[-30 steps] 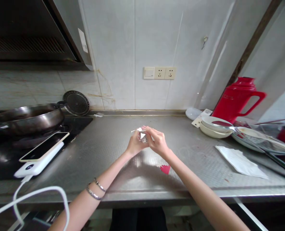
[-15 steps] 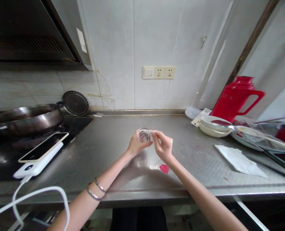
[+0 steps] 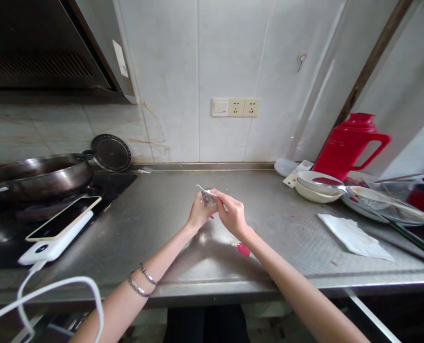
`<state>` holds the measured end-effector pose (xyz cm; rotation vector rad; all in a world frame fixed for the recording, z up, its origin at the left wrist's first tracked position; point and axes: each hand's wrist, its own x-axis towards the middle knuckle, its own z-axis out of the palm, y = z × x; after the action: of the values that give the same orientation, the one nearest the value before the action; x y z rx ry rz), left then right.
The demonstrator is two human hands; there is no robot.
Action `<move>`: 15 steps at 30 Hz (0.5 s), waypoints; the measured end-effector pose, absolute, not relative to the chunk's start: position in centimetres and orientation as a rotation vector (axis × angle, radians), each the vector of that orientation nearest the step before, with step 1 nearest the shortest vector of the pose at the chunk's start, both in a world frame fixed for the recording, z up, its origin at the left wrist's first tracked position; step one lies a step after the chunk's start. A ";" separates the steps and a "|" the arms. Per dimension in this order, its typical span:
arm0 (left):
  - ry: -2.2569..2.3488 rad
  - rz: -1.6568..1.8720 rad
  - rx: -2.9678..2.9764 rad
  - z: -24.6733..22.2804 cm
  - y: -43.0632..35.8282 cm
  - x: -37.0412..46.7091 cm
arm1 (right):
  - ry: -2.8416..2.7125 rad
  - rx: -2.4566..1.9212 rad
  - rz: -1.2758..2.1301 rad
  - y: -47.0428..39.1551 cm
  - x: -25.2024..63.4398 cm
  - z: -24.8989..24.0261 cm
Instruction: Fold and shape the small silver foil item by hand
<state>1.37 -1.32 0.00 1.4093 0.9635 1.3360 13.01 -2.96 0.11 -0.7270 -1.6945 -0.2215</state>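
Observation:
Over the middle of the steel counter [image 3: 154, 205], my left hand [image 3: 197, 213] is wrapped round a small clear, shiny object [image 3: 208, 198], too small to identify. My right hand [image 3: 232, 213] pinches a thin white strip [image 3: 205, 191] that crosses the top of this object and sticks out to its upper left. The two hands are close together. A torn pink-red piece [image 3: 244, 249] lies on the counter, partly behind my right forearm.
At left are a steel pan [image 3: 40, 177] on the stove, a phone [image 3: 67, 218] and a white power bank [image 3: 56, 243] with its cable. At right stand a red thermos [image 3: 344, 147], stacked bowls [image 3: 317, 190] and a white napkin [image 3: 355, 237].
Both hands have shifted slightly left. My right hand has moved closer over the clear object, and the white strip now reaches past its upper left side.

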 end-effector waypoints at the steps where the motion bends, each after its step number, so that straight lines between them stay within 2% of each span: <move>1: 0.958 1.336 1.414 -0.1 -1.3 1.3 | -1.693 -0.722 -0.223 -3.1 13.1 0.1; 15: 0.872 1.287 1.435 0.0 -2.1 1.6 | -1.896 -0.608 -0.393 -5.2 16.3 0.6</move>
<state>1.64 -2.07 0.04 1.4353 0.8720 1.2865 16.35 -5.21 0.59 -0.6079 -1.8962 -0.3931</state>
